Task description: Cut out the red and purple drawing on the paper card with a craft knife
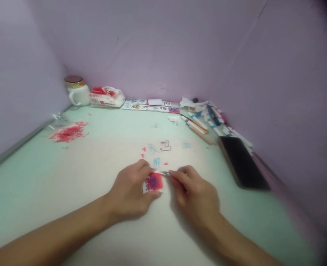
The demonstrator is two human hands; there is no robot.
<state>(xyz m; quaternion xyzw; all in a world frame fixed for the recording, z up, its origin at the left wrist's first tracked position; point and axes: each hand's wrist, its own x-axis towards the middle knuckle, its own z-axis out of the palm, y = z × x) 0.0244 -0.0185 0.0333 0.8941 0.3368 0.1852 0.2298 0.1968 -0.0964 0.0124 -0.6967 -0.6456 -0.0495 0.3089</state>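
My left hand is closed round a small white square block, fingertips at its far edge and thumb at its near edge. Red and purple colour covers most of the block's top, with white cut marks on its left part. Between the thumb and fingers of my right hand is a thin metal blade, its tip at the block's far right corner. Small red shavings lie just beyond the block, beside blue and dark characters written on the table.
A heap of red shavings lies at the left. At the back stand a lidded white mug, a tissue pack and rows of tiles with characters. Several markers and a dark phone lie at the right.
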